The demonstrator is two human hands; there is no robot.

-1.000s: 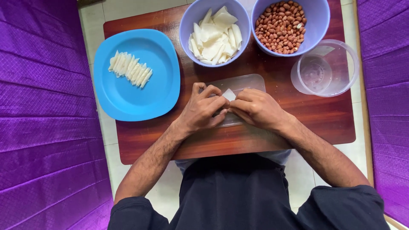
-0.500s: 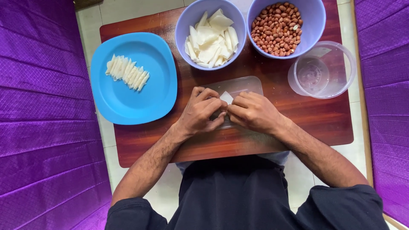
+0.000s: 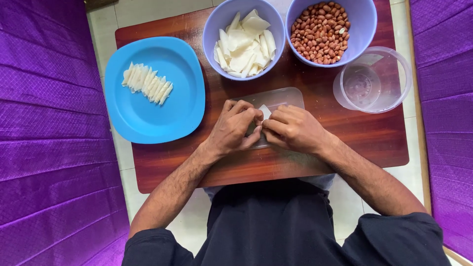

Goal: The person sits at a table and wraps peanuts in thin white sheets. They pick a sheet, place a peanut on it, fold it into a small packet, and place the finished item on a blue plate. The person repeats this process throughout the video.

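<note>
At the centre of the wooden board [image 3: 305,152], both hands are meeting over a clear plastic lid [image 3: 286,96] that is lying flat on the wood. The left hand [image 3: 234,129] is curling its fingers narrowly around a small white wrapper piece [image 3: 264,111], and the right hand [image 3: 295,129] is pinching the same piece from the 3 o'clock side. The fingertips of both hands are touching each other at the piece, so only a small white corner is showing between them; whether anything is enclosed inside it cannot be determined.

At 12 o'clock from the hands, a lavender bowl [image 3: 217,22] is holding loose white wrapper sheets [image 3: 244,44], stacked irregularly. At 1 o'clock, a second lavender bowl [image 3: 367,29] is holding shelled peanuts [image 3: 320,32] with red-brown skins. The two bowls are standing just beside each other, rims nearly touching. At 2 o'clock from the hands, a clear round container [image 3: 394,74] is sitting near the right edge of the board, just beside the peanut bowl.

At 10 o'clock, a blue plate [image 3: 167,113] is resting on the left part of the board, overhanging its edge slightly. A row of folded white pieces [image 3: 147,83] is lying on the plate, overlapping one another in a diagonal line. Purple quilted fabric [image 3: 44,123] is lying along both sides of the board.
</note>
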